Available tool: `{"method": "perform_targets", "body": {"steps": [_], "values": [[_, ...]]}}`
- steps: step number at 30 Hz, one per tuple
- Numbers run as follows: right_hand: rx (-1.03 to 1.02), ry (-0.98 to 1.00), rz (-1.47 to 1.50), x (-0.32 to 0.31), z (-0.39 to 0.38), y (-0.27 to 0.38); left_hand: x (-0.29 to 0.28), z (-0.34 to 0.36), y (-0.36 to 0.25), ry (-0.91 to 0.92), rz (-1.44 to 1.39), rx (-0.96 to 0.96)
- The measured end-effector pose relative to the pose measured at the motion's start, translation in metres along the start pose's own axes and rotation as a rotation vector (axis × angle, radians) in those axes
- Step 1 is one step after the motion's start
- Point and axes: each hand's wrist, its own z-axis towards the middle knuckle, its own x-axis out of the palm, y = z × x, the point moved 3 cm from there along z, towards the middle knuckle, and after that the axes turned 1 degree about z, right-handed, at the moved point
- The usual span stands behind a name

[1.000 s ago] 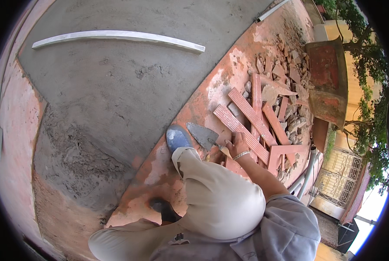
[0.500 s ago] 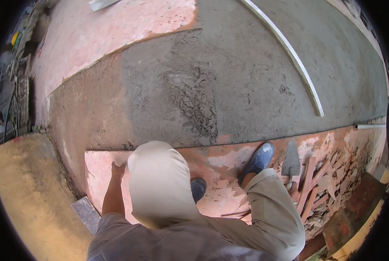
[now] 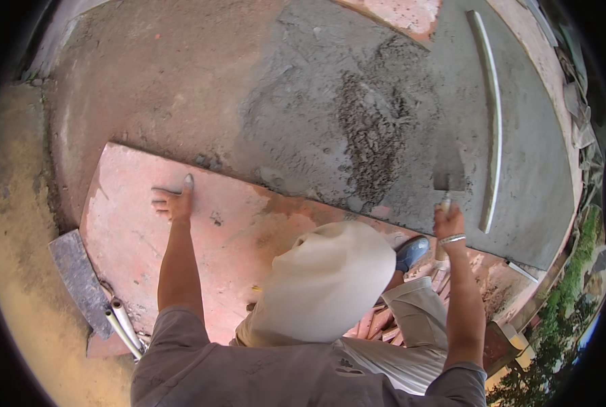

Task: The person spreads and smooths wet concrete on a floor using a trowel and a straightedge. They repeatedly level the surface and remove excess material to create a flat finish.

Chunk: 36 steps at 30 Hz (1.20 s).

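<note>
My right hand (image 3: 448, 221) is closed around the handle of a pointed trowel (image 3: 449, 179). Its grey blade lies over the wet grey mortar (image 3: 303, 129), just left of a long pale straightedge bar. A rough, lumpy ridge of mortar (image 3: 374, 129) runs to the left of the blade. On a worn pink slab (image 3: 228, 271), near its far edge, my left hand (image 3: 172, 202) rests with fingers spread, holding nothing. One knee is bent over the slab, and a blue shoe (image 3: 411, 252) shows beside it.
The long straightedge (image 3: 496, 129) lies on smooth mortar at the right. Pale pipes (image 3: 125, 324) and a dark flat piece (image 3: 80, 278) are by the slab's left side. Brown earth (image 3: 147, 88) borders the mortar. Broken strips (image 3: 381, 322) lie partly behind my leg.
My right hand and trowel have moved forward from beside the rubble to over the mortar. The left hand now lies farther onto the slab. The view has swung left.
</note>
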Motion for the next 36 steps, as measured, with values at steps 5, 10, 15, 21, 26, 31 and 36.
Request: {"method": "perform_targets", "body": {"steps": [5,10,15,21,26,31,36], "values": [[0.011,-0.123,-0.124,0.071,-0.014,0.039,-0.004,-0.005,-0.003,0.009,0.009,-0.018],[0.046,-0.142,-0.053,0.123,-0.029,0.071,-0.004,-0.006,-0.005,0.009,0.011,-0.035],[0.016,-0.068,0.061,0.160,-0.050,0.115,-0.004,-0.007,-0.005,0.022,-0.010,-0.044],[-0.118,0.118,0.077,0.203,-0.075,0.190,-0.003,-0.005,-0.003,-0.004,0.004,-0.032],[-0.194,-0.029,0.143,0.177,-0.075,0.186,0.001,-0.001,-0.001,-0.022,0.024,0.000],[0.193,-0.225,-0.013,0.139,-0.076,0.089,0.003,0.000,0.000,-0.021,0.074,0.009],[0.256,-0.105,-0.032,0.182,-0.098,0.065,0.001,0.001,0.000,-0.031,0.050,0.014]]}}
